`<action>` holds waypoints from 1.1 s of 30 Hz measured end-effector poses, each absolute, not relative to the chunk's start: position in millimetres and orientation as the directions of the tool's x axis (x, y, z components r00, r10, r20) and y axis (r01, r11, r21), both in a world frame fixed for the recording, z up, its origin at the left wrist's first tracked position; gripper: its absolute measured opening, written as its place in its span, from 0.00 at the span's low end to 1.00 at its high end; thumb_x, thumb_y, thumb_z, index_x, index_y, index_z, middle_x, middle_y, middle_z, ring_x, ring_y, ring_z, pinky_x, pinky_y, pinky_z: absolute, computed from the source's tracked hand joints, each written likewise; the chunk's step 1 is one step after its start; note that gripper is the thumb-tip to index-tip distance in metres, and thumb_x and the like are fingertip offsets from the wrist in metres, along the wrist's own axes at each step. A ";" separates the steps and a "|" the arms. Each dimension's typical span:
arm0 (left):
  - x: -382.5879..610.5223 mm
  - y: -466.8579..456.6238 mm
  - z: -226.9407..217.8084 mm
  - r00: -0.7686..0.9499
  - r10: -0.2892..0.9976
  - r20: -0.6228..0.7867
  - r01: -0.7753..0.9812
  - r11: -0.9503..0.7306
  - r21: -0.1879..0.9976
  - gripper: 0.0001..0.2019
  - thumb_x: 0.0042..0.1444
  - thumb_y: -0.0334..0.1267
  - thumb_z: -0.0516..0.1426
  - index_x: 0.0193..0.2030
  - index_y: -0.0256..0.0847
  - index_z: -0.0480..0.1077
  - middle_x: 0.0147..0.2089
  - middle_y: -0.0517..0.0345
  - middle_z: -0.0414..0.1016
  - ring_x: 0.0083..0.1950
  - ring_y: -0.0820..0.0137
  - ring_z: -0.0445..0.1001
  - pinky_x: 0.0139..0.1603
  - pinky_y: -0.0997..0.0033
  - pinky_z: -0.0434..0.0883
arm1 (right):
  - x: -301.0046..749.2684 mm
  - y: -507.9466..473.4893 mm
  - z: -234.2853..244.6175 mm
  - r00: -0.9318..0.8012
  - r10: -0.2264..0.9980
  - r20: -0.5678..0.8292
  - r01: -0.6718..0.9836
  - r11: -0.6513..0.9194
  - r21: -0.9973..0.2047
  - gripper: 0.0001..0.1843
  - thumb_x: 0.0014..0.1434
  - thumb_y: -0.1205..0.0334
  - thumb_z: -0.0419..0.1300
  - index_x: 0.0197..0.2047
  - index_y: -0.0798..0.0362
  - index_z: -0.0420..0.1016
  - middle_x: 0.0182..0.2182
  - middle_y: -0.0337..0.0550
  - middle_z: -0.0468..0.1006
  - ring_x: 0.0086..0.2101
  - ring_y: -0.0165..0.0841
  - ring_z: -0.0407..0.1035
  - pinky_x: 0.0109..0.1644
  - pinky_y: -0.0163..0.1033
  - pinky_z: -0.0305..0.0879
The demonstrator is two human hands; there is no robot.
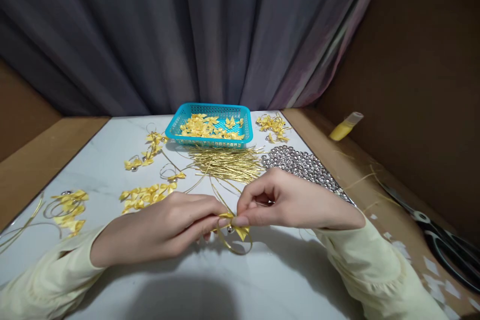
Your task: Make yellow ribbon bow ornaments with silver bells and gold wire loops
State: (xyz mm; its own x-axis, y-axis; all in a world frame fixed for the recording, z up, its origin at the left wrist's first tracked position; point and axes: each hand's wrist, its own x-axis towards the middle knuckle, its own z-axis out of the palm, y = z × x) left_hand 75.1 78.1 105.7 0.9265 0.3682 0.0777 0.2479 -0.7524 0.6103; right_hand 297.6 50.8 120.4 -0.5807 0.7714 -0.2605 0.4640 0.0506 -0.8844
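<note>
Both hands meet over the near part of the white table. My left hand [174, 222] pinches a yellow ribbon bow [242, 232] from the left side. On the other side, my right hand [275, 200] has thumb and forefinger closed at the same bow, on its gold cord [240, 252]. The cord forms a loop below the fingertips, and its ends stick up behind them. A small silver bell-like bead [230, 229] shows under the bow. The fingertips hide the spot where bow and cord join.
A blue basket [170, 132] of yellow bows stands at the back. Before it lie gold cords [225, 162] and silver beads [300, 162]. Bows with cord loops [69, 210] lie left, loose bows [144, 195] nearer. Scissors [431, 225] and paper scraps lie on the right ledge.
</note>
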 end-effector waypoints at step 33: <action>88.1 80.6 96.2 0.832 0.165 -0.529 0.485 0.245 0.840 0.16 0.60 0.50 0.50 0.29 0.39 0.60 0.21 0.63 0.71 0.18 0.76 0.71 0.22 0.79 0.67 | 291.6 53.3 110.3 -0.676 0.677 -0.292 0.523 0.162 -0.836 0.08 0.53 0.62 0.61 0.31 0.60 0.76 0.17 0.32 0.63 0.19 0.21 0.53 0.20 0.27 0.50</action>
State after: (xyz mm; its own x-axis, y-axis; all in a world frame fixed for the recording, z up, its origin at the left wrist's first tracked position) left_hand 88.1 80.6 96.2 0.8325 0.1654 -0.5288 0.4846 0.2453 0.8396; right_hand 291.6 53.3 110.3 -0.6762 0.6766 -0.2916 0.5233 0.1625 -0.8365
